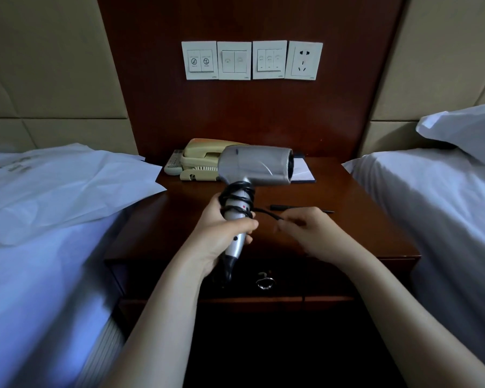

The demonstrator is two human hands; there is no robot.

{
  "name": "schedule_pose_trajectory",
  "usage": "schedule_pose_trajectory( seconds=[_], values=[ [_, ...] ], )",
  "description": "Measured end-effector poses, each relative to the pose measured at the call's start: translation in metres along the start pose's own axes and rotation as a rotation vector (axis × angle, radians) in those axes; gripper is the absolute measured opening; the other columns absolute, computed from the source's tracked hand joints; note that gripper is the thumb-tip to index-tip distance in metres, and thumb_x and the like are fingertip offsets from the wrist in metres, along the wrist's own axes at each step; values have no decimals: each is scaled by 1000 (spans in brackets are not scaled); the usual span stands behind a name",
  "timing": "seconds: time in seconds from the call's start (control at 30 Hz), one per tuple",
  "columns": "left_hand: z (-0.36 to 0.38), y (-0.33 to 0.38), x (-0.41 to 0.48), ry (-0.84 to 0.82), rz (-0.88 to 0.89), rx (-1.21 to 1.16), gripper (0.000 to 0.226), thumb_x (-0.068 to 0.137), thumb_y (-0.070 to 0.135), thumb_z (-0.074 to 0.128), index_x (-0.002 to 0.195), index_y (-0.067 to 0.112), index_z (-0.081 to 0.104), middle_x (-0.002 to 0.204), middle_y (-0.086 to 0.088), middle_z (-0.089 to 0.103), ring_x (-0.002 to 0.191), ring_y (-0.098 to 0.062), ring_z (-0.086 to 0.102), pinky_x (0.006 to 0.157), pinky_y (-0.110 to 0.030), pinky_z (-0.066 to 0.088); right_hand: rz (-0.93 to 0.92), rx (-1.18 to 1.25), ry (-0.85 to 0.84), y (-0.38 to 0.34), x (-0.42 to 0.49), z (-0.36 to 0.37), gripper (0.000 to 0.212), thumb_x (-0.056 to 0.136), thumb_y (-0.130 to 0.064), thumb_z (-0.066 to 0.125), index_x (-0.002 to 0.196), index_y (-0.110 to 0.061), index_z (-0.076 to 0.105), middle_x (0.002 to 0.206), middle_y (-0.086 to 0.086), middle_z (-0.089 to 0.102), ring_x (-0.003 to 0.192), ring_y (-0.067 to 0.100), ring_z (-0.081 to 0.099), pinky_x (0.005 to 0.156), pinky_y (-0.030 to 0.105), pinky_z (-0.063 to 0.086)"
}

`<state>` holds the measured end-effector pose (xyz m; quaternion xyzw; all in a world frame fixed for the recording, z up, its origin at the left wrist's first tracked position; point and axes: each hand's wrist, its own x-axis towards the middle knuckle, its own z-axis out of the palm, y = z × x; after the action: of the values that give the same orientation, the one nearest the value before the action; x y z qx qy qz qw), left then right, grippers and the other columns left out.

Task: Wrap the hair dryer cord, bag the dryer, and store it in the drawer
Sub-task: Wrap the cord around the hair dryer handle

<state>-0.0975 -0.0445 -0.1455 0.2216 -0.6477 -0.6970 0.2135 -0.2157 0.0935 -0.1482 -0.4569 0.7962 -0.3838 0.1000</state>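
- Hair dryer (pixel 255 165): silver, held upright above the table (pixel 347 228), barrel horizontal with the nozzle facing right. It touches nothing but the hands.
- Left grip (pixel 221 236): bare hand, fingers and thumb curled tight round the lower part of the dryer's handle, clamped on it.
- Cord (pixel 237 198): black, several loops already wound round the upper handle, just above the left grip. A short free stretch runs from the handle out to the right.
- Right grip (pixel 310 229): bare hand, fingertips and thumb closed together on that free stretch of cord, pinching it just beside the handle. The plug end is not visible.
- White bag (pixel 67 189): lies flat and crumpled on the left bed (pixel 39 289), one corner overhanging the table's left edge. Well apart from the dryer.
- Drawer (pixel 305 278): dark front below the table top, with a metal ring pull (pixel 265 282) under the dryer's handle. Whether it is fully closed cannot be told in the shadow.
- At the back of the table: a beige telephone (pixel 200 159), a remote control (pixel 174 163) to its left, and a notepad (pixel 303 172) to its right, behind the dryer's nozzle.
- A thin black pen (pixel 300 208) lies on the table beyond the right grip.
- Wall panel: three switch plates (pixel 234 60) and a socket (pixel 305 60), with nothing plugged in.
- Right bed (pixel 431 214) carries a white pillow (pixel 465 130).
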Motion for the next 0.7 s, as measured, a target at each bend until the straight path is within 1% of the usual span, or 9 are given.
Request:
schedule_pose_trajectory(
  seconds=[0.07,0.13,0.2,0.3,0.37,0.43,0.5,0.6,0.7],
  values=[
    [-1,0,-3,-12,43,79,59,76,-3,70,127,18,48,106,-11,64,73,-14,65,53,-22,52,-9,-34,-35,-1,-2,-7,21,92,-22,54,73,-21,61,53,-9,46,41,3,40,47,22,36],
    [-3,2,-6,-8,112,207,65,78,5,72,131,28,41,109,-4,61,78,-13,66,53,-22,52,16,-31,-130,-3,-5,-13,26,93,-23,53,66,-23,54,50,-8,46,40,7,44,46,23,39],
    [-4,2,-8,3,179,325,71,79,11,72,134,37,34,104,3,61,66,-8,67,51,-21,51,52,-26,-260,-5,-8,-21,27,94,-24,50,69,-18,57,50,-4,49,43,12,49,50,22,42],
    [-2,0,-9,32,216,397,73,81,15,71,136,38,30,98,11,59,55,-2,64,47,-18,47,85,-25,-395,-5,-10,-31,25,95,-23,46,78,-11,60,50,-1,56,44,10,47,52,19,39],
    [0,0,-7,73,203,389,72,81,17,70,137,37,30,95,14,58,55,-3,63,45,-17,45,74,-25,-436,-5,-11,-32,24,96,-23,45,80,-11,59,51,-1,58,43,8,44,55,21,38],
    [2,0,-3,127,190,346,70,81,18,70,137,35,32,92,8,60,55,-4,61,44,-18,44,68,5,-448,-6,-11,-30,23,96,-23,45,82,-10,58,53,-1,59,45,8,44,55,19,38],
    [3,-1,1,181,187,303,69,81,18,70,138,33,34,88,2,62,53,-5,60,42,-19,43,75,21,-455,-7,-9,-28,24,97,-23,45,82,-8,58,56,0,61,47,9,49,56,15,39],
    [4,-2,7,244,189,243,67,79,16,71,137,27,38,87,-2,63,52,-6,60,42,-21,43,91,-4,-481,-9,-8,-29,24,96,-20,46,78,-8,58,59,-1,65,52,9,58,59,11,42],
    [3,-4,12,351,164,148,67,79,14,72,136,23,38,85,-4,64,51,-8,59,41,-21,43,73,-86,-519,-16,-11,-20,21,94,-15,47,79,-10,60,57,-3,63,49,4,55,59,11,41]
  ],
)
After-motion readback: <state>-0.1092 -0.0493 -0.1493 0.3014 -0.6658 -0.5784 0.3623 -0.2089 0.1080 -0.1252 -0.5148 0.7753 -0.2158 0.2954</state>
